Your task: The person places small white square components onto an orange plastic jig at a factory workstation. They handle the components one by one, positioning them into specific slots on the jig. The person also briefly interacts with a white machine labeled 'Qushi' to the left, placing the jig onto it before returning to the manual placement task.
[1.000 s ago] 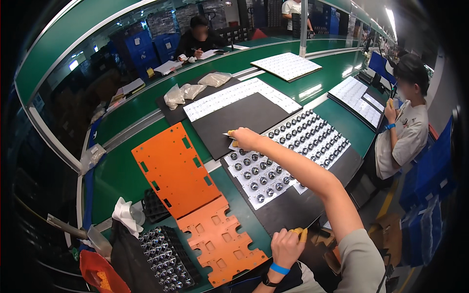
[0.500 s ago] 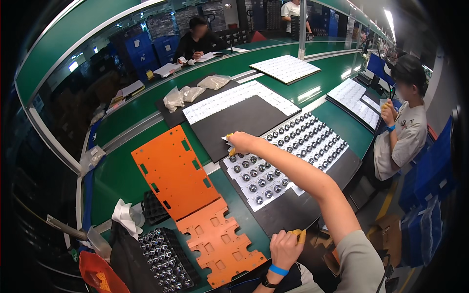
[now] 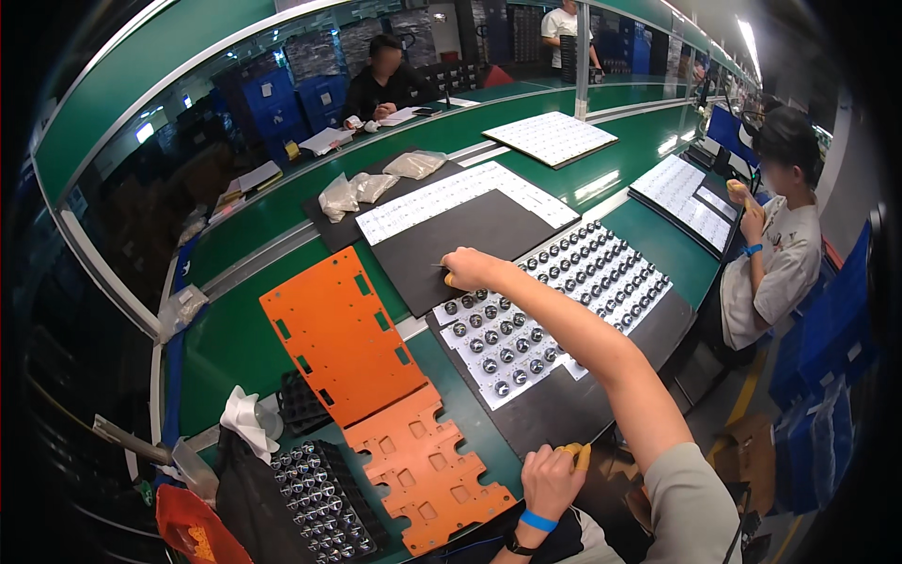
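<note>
My right hand (image 3: 472, 268) reaches out over the far left corner of a white panel (image 3: 550, 315) studded with several round silver-black parts. It wears yellow fingertip covers and pinches a thin pointed tool (image 3: 439, 267) whose tip lies at the edge of a black sheet (image 3: 470, 235). The white panel lies on a long black tray (image 3: 573, 414). My left hand (image 3: 552, 479), with a blue wristband and yellow fingertip covers, is curled at the near edge of that tray; nothing shows in it.
Two orange plates with cutouts (image 3: 338, 334) (image 3: 423, 470) lie to the left on the green bench (image 3: 235, 338). A black tray of round parts (image 3: 315, 503) sits near left beside a white cloth (image 3: 246, 418). One person (image 3: 775, 254) sits at right, another (image 3: 385, 80) across.
My right hand has shifted only slightly around the panel's far left corner. My left hand has stayed at the tray's edge.
</note>
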Tool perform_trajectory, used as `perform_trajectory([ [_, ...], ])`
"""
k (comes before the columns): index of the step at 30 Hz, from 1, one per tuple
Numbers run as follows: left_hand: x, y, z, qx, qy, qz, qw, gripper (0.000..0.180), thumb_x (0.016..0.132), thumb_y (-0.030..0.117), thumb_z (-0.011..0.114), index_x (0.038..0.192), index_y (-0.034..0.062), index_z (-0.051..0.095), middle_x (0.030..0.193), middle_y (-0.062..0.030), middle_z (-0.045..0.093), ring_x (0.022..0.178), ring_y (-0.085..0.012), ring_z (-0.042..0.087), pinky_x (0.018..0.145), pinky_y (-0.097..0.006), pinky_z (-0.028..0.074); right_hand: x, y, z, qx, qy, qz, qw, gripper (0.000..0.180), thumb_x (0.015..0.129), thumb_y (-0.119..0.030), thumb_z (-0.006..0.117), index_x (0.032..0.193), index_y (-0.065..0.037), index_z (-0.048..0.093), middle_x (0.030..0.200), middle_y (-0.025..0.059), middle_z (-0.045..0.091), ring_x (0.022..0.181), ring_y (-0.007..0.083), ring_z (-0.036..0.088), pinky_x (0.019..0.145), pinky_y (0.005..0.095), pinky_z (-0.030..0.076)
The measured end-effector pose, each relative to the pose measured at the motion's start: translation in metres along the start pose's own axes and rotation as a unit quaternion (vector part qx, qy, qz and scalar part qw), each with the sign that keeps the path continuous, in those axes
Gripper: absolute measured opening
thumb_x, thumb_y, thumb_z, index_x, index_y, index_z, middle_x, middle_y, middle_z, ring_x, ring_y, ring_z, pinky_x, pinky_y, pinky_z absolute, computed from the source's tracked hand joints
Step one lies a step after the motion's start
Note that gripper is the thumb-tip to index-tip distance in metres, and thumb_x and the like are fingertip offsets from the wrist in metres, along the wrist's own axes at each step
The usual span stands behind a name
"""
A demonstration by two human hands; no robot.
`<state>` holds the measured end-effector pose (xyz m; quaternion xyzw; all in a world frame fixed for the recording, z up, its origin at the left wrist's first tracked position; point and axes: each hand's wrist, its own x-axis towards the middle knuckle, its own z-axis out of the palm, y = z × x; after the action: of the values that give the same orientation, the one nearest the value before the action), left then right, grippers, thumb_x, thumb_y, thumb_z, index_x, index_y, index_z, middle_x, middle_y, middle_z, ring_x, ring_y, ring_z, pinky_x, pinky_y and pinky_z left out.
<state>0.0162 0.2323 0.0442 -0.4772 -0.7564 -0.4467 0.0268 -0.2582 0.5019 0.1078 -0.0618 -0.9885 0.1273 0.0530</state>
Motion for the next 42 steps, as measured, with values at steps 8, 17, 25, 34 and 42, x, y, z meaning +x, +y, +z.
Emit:
perform_trajectory([
  [8,0.001,0.002,0.000,-0.013,0.007,0.010,1.000,0.013,0.076,0.020,0.081,0.078,0.0080,0.075,0.062,-0.0020,0.060,0.062,-0.0209,0.053,0.059,-0.036,0.036,-0.008,0.024,0.027,-0.037,0.189,-0.026,0.981,0.014,0.091,-0.008,0.058,0.097,0.004,0.059,0.083,0.0218,0.069,0.082,0.0384,0.070,0.073,0.0473,0.057],
  [17,-0.001,0.000,0.000,-0.008,0.002,0.008,1.000,0.014,0.076,0.019,0.081,0.078,0.0071,0.075,0.062,-0.0020,0.059,0.063,-0.0213,0.053,0.059,-0.036,0.037,-0.006,0.032,0.028,-0.044,0.190,-0.070,0.978,0.014,0.090,-0.007,0.063,0.098,0.003,0.058,0.097,0.0205,0.068,0.095,0.0366,0.067,0.082,0.0460,0.055],
  [25,0.000,0.002,0.003,-0.023,0.004,0.011,1.000,0.016,0.075,0.019,0.082,0.077,0.0064,0.073,0.064,-0.0037,0.061,0.064,-0.0229,0.055,0.059,-0.038,0.038,-0.015,0.061,0.010,0.017,0.223,-0.038,0.974,0.018,0.087,0.000,0.063,0.104,0.004,0.059,0.098,0.0245,0.067,0.096,0.0433,0.064,0.083,0.0478,0.053],
  [34,-0.005,0.030,-0.045,-0.381,0.077,-0.193,0.901,0.027,0.091,0.004,0.070,0.116,0.0037,0.061,0.099,-0.0008,0.060,0.086,-0.0094,0.052,0.077,-0.025,0.044,-0.117,-0.086,-0.060,0.436,0.281,-0.093,0.850,0.030,0.095,-0.006,0.067,0.123,0.003,0.060,0.106,0.0178,0.072,0.092,0.0239,0.072,0.079,0.0321,0.056],
  [42,0.045,0.008,-0.131,-0.819,0.105,-0.210,0.524,0.072,0.103,0.059,0.036,0.143,0.0000,0.047,0.146,-0.0219,0.048,0.136,-0.0333,0.045,0.115,-0.053,0.033,-0.250,-0.168,-0.053,0.149,0.195,-0.423,0.872,0.049,0.078,-0.002,0.068,0.126,0.003,0.060,0.106,0.0141,0.065,0.088,0.0273,0.067,0.072,0.0372,0.059],
])
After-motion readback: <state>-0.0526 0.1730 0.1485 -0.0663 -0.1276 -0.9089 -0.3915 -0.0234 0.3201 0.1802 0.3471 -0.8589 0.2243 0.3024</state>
